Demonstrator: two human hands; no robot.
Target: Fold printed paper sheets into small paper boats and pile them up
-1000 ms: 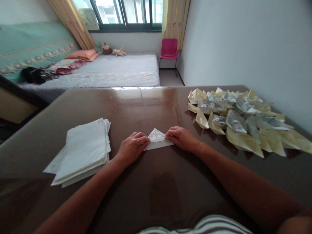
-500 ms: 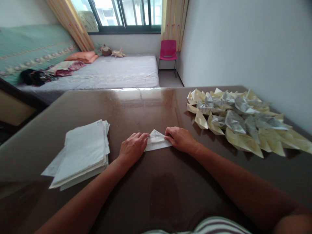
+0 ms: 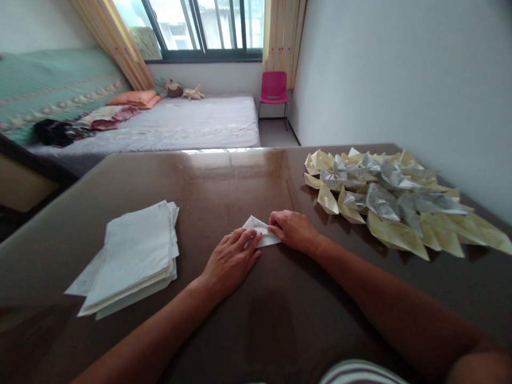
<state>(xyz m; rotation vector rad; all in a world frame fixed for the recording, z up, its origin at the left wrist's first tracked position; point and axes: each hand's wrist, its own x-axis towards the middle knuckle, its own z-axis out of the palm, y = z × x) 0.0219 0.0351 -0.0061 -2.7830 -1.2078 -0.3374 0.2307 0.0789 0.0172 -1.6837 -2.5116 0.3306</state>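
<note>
A small sheet of white paper (image 3: 269, 240), folded to a pointed top, lies on the brown table in front of me. My left hand (image 3: 232, 257) rests flat over its left part, fingers stretched out and pressing on it, hiding that side. At the paper's right corner, my right hand (image 3: 294, 229) has its fingers curled, with thumb and forefinger pinching the edge. Faint writing shows near the peak.
To the left lies a stack of white paper sheets (image 3: 136, 250). Many folded paper boats (image 3: 384, 202), yellowish and grey, crowd the table's right side. Beyond the brown table (image 3: 224, 186) are a bed (image 3: 208, 122) and a pink chair (image 3: 274, 88).
My left hand has moved right, from gripping the paper's left corner to lying flat across it. My right hand stays at the right corner. The view has tilted slightly.
</note>
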